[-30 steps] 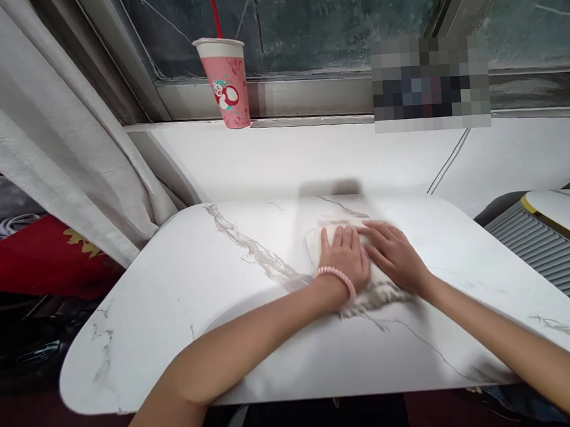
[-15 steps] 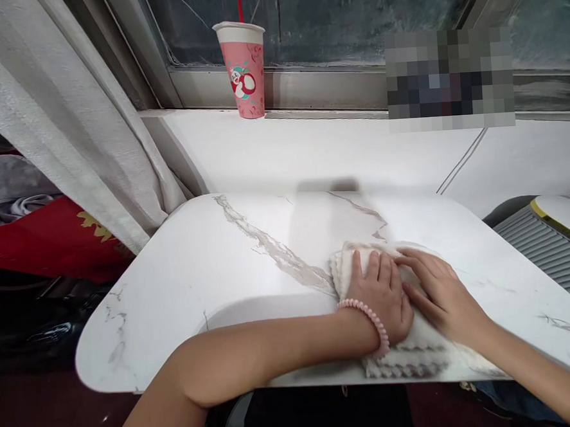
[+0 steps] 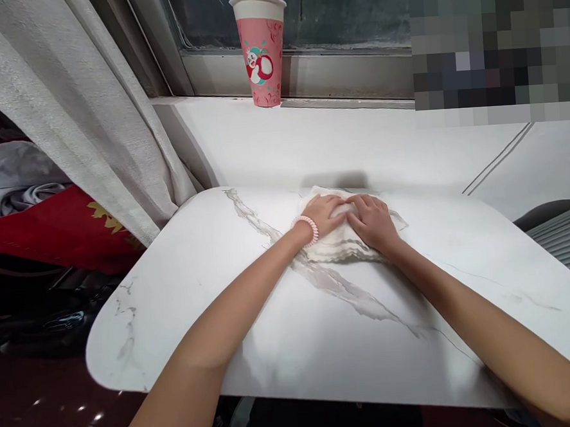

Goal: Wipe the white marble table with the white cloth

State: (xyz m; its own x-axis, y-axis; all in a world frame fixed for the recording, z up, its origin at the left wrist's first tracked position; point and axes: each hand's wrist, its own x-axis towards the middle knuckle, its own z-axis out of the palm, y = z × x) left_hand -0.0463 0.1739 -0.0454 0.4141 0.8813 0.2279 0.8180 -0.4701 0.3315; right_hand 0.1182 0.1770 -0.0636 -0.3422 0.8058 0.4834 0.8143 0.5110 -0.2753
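Note:
A folded cream-white cloth (image 3: 337,242) with a scalloped edge lies on the white marble-patterned table (image 3: 175,310), close to its far edge. My left hand (image 3: 324,212), with a pink coiled band at the wrist, rests flat on the cloth's left part, fingers extended. On the right part of the same cloth lies my right hand (image 3: 370,221), fingers spread and slightly bent. Both hands press from above, and their fingertips almost meet over the cloth's middle. The palms' undersides are hidden.
A pink paper cup (image 3: 262,57) with a red straw stands on the window ledge behind the table. A pale curtain (image 3: 110,121) hangs at the left, beside a red cloth item (image 3: 68,230). At the right edge is a grey ribbed object (image 3: 564,241).
Both hands have moved the cloth away from the near edge of the table and leftwards, to near the far edge. My arms are now stretched farther forward. The view has shifted slightly.

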